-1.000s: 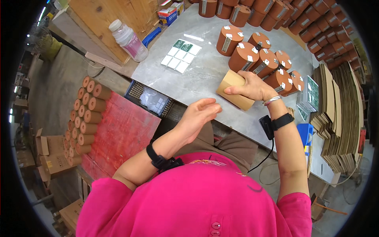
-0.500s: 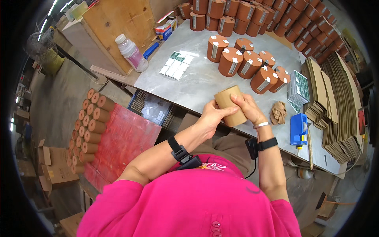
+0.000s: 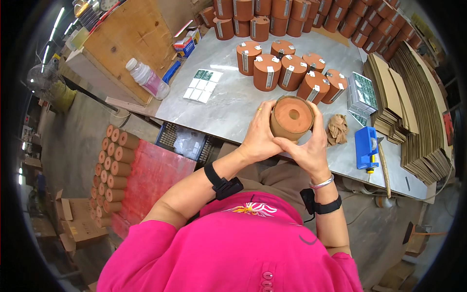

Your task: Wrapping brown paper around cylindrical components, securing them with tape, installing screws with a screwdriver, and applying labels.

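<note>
Head view: brown cardboard cylinder [image 3: 291,118], round end with centre hole turned up, gripped between both hands above near edge of grey marble-look table [image 3: 228,102]. Left hand [image 3: 258,137] wrapped round its left side, right hand [image 3: 307,146] cupped under right side. Finished labelled cylinders [image 3: 287,73] grouped beyond hands; crumpled brown cloth [image 3: 336,129] and blue tape dispenser [image 3: 366,147] right of right hand; flat card stacks [image 3: 413,117] farther right. Plastic bottle [image 3: 147,78] far left. Cylinder rows on red sheet [image 3: 146,175] on concrete floor, left of left forearm.

Both hands — left hand [image 3: 258,137], right hand [image 3: 307,148] — clasp a brown cylinder [image 3: 291,118].
</note>
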The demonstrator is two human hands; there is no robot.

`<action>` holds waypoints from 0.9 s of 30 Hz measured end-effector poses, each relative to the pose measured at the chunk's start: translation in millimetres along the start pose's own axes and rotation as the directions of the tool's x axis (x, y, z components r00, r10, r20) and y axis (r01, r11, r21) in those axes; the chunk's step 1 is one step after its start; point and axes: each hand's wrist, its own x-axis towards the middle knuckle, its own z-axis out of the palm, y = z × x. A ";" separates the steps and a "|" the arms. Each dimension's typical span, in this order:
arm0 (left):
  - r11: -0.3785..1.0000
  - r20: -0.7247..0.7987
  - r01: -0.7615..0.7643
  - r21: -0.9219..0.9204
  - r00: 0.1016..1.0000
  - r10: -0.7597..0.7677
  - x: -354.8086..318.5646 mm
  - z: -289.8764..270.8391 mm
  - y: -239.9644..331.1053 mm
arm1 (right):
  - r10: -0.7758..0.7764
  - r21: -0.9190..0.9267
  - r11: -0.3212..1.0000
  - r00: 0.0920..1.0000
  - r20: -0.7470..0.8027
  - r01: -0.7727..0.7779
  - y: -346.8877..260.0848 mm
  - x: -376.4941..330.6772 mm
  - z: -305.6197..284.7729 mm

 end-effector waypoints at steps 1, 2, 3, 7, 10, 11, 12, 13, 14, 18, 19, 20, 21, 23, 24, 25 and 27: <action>0.999 -0.020 0.014 -0.049 1.000 -0.015 0.0 4.0 -5.7 | 0.006 0.003 1.000 1.000 -0.004 -0.006 7.1 -2.6 5.1; 0.994 -0.033 0.028 -0.103 0.999 -0.031 -0.2 9.5 -11.3 | 0.068 0.020 0.997 0.998 0.012 -0.068 20.5 -8.6 11.7; 0.994 -0.020 0.030 -0.106 0.999 -0.033 -2.8 14.4 -18.0 | 0.129 0.036 0.991 0.991 0.030 -0.130 29.6 -13.4 15.3; 0.980 0.012 0.104 -0.168 0.995 -0.103 0.2 15.1 -27.7 | 0.083 -0.027 0.996 0.996 0.026 -0.083 40.3 -3.1 15.4; 0.987 -0.081 0.001 -0.159 0.997 -0.014 -12.8 20.0 -23.3 | 0.024 -0.029 0.999 0.999 0.025 -0.023 29.8 -15.8 12.6; 0.989 -0.075 0.007 -0.146 0.997 -0.018 -14.6 19.4 -22.7 | 0.020 -0.050 0.999 1.000 -0.003 -0.020 26.6 -18.3 14.2; 0.989 -0.068 0.015 -0.148 0.997 -0.026 -15.7 18.6 -24.7 | 0.030 -0.050 0.998 1.000 -0.002 -0.031 29.7 -22.3 17.0; 0.989 -0.029 0.059 -0.137 0.998 -0.064 -10.9 17.8 -28.1 | 0.038 -0.086 0.996 0.999 -0.020 -0.040 36.5 -21.1 20.5; 0.987 0.010 0.101 -0.124 0.995 -0.101 -8.3 17.1 -30.7 | 0.044 -0.122 0.991 0.998 -0.039 -0.049 40.2 -19.8 21.6; 0.981 0.094 0.125 -0.145 0.989 -0.112 -7.3 10.3 -22.7 | 0.085 0.002 0.996 0.996 -0.012 -0.085 37.4 -14.7 8.0; 0.982 0.093 0.119 -0.145 0.990 -0.106 -3.9 5.7 -21.9 | 0.176 0.107 0.976 0.978 0.114 -0.188 38.5 -14.9 -2.7; 0.985 0.064 -0.174 0.021 0.983 0.172 -1.2 0.4 -22.9 | 0.254 0.194 0.932 0.934 0.249 -0.305 38.5 -18.1 -13.1; 0.876 0.082 -0.445 0.187 0.896 0.437 2.9 -5.9 -23.5 | 0.263 0.230 0.921 0.937 0.230 -0.315 35.6 -19.7 -21.6; 0.713 0.251 -0.647 0.271 0.763 0.596 13.7 -22.8 -6.9 | 0.364 0.306 0.836 0.877 0.313 -0.456 25.8 -17.1 -38.9; 0.630 0.314 -0.719 0.294 0.695 0.647 15.8 -28.1 -4.4 | 0.433 0.368 0.729 0.805 0.405 -0.577 21.5 -15.0 -43.7; 0.628 0.320 -0.723 0.288 0.691 0.649 20.7 -31.1 -4.2 | 0.439 0.355 0.733 0.802 0.404 -0.580 16.8 -12.6 -43.1; 0.463 0.446 -0.836 0.295 0.549 0.707 26.5 -35.7 -3.5 | 0.432 0.301 0.753 0.784 0.445 -0.586 16.8 -18.5 -37.0</action>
